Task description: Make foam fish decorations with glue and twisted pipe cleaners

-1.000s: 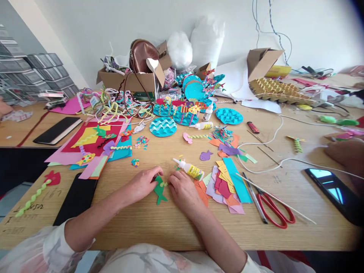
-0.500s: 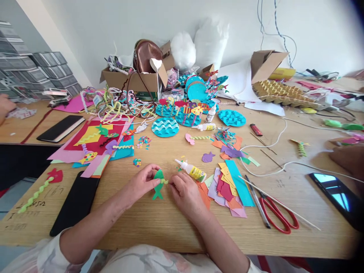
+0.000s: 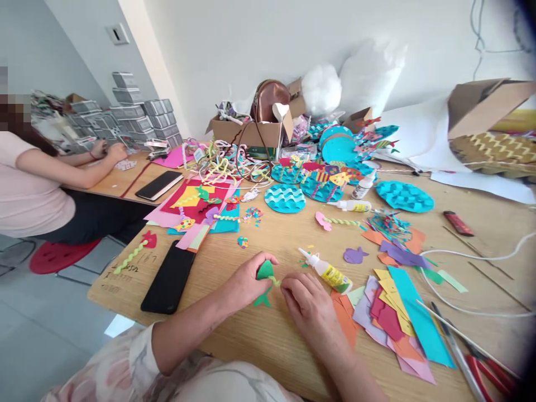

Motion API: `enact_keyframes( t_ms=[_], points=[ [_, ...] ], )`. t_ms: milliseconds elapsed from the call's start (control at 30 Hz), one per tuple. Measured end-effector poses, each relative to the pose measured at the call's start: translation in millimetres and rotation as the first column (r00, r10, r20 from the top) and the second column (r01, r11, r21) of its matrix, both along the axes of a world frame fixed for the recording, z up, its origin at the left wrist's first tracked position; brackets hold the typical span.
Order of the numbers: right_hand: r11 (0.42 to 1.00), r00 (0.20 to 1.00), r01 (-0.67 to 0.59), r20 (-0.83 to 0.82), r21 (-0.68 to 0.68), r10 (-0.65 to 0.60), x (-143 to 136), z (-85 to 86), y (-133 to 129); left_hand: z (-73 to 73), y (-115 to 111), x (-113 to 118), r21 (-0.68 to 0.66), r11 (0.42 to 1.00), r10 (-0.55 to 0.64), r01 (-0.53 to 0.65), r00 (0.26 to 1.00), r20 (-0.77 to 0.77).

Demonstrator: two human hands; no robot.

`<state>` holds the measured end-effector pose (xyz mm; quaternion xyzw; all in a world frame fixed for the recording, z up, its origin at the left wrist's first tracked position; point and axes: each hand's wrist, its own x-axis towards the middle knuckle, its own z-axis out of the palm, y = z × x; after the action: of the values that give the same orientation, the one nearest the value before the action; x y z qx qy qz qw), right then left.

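Between the thumb and fingers of my left hand (image 3: pixel 250 278) is a green paper fish (image 3: pixel 264 271), its forked tail hanging below the thumb. A short twisted yellow-green pipe cleaner (image 3: pixel 274 281) reaches from the fish toward my right hand (image 3: pixel 309 298), whose fingertips are pinched on its end. Just beyond the right hand lies a glue bottle (image 3: pixel 330 274) on its side, nozzle pointing left. A purple paper fish (image 3: pixel 355 255) rests flat to its right. Farther left, a red paper fish on a twisted stem (image 3: pixel 134 254) lies near the table edge.
Paper scraps (image 3: pixel 389 318), scissors (image 3: pixel 481 365) and a pen (image 3: pixel 458 349) are on the right. A black phone (image 3: pixel 170 279) lies left of my arm. Blue discs (image 3: pixel 285 199) and a pipe-cleaner pile (image 3: pixel 221 162) stand behind. At left sits another person (image 3: pixel 42 173).
The view has swung left, so the table appears shifted right and the seated person shows more. Both hands keep hold of the green fish and its pipe cleaner.
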<state>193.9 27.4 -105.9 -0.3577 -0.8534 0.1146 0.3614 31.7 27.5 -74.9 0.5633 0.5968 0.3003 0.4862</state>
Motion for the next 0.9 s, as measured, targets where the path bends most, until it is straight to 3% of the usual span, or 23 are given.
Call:
enact_keyframes(
  t_ms=[133,233,367,500,567,733,800,900],
  points=[
    [1.0,0.999,-0.015,-0.043,0.003,0.015,2.3,6.7,-3.7,10.5,-3.6,-8.9,0.004,1.0,-0.027,0.027,0.998,-0.055],
    [0.999,0.995,0.039,-0.089,0.004,-0.038,8.7,12.0,-5.8,23.7,-5.9,-30.9,-0.017,0.999,-0.051,0.049,0.995,-0.085],
    [0.998,0.992,0.062,-0.105,-0.003,-0.062,15.1,12.3,-6.1,49.8,-10.6,-83.4,-0.028,0.998,-0.065,0.061,0.985,-0.157],
    [0.999,0.993,0.043,-0.107,-0.011,-0.044,13.7,9.5,-5.9,80.0,-16.8,-149.7,-0.122,0.992,-0.063,0.036,0.972,-0.226],
    [0.999,0.993,0.034,-0.109,-0.023,-0.036,12.4,9.0,-6.2,93.1,-20.4,-182.2,-0.161,0.984,-0.123,0.077,0.946,-0.3],
    [0.997,0.995,0.032,-0.095,-0.07,-0.039,11.3,7.7,-7.0,107.4,-26.1,-240.9,-0.294,0.946,-0.265,0.133,0.84,-0.474],
    [0.995,0.995,0.031,-0.094,-0.096,-0.04,10.5,6.5,-6.7,103.2,-23.3,-251.7,-0.351,0.919,-0.359,0.181,0.754,-0.55],
    [0.993,0.995,0.015,-0.092,-0.121,-0.026,9.1,4.7,-5.3,86.8,-12.3,-257.6,-0.394,0.888,-0.456,0.236,0.568,-0.686]
  ],
)
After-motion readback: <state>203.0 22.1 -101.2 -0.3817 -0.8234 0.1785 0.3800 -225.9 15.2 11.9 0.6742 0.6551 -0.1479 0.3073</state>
